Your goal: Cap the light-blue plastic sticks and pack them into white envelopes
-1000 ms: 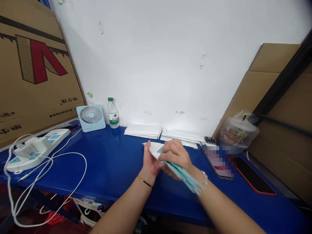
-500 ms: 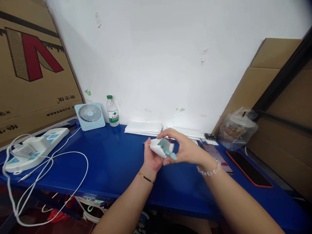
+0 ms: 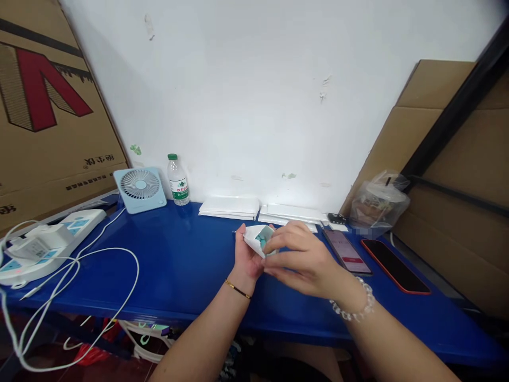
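Over the middle of the blue desk (image 3: 178,265), we see one white packet (image 3: 253,234), its mouth facing four o'clock, pinched between the thumb and fingers of the left hand (image 3: 247,261). The teal material (image 3: 261,240), trailing well outside a second ago, now shows only within the mouth; we judge its insertion nearly complete. The right hand (image 3: 308,260) has its fingertips at the mouth; whether this grip pinches anything, we cannot tell. Around the packet we count one fan (image 3: 140,189) and one bottle (image 3: 178,180) at ten o'clock, two white stacks (image 3: 229,206) at eleven and two, two phones (image 3: 347,252) at three, and one power strip (image 3: 85,218) at nine.
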The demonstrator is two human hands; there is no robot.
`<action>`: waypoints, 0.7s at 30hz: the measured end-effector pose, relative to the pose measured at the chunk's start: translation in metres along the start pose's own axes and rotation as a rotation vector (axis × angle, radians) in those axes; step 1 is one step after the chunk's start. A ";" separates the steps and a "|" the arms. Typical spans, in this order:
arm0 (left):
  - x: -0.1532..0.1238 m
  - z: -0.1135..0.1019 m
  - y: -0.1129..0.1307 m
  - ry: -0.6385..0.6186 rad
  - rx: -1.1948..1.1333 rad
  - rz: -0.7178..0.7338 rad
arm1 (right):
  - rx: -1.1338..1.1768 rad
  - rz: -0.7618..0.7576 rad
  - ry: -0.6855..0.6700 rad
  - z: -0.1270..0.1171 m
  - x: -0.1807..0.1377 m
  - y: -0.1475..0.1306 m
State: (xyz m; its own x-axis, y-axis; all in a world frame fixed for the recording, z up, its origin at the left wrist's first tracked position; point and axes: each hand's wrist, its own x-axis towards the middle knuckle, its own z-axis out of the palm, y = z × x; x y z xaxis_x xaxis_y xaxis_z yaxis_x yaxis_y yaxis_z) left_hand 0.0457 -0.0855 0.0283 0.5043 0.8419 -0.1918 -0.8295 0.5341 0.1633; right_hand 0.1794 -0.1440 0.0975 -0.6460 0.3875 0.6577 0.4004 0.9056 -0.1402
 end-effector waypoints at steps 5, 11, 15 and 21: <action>0.001 -0.003 -0.001 -0.006 -0.043 -0.025 | -0.096 0.129 0.042 -0.001 -0.007 0.007; -0.001 -0.009 -0.005 -0.106 0.039 -0.038 | -0.137 0.122 -0.063 -0.012 -0.012 0.005; -0.005 -0.006 -0.003 -0.152 0.067 -0.005 | -0.006 0.148 -0.043 -0.010 -0.017 0.003; 0.002 -0.014 0.002 0.079 0.188 -0.115 | 0.250 0.531 0.022 0.010 -0.035 0.023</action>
State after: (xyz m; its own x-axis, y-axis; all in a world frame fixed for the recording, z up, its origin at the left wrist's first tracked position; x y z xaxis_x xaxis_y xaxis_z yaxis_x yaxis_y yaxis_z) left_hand 0.0417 -0.0839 0.0145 0.5666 0.7700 -0.2934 -0.7047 0.6373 0.3118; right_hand 0.2044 -0.1348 0.0641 -0.3844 0.7977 0.4647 0.4981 0.6030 -0.6231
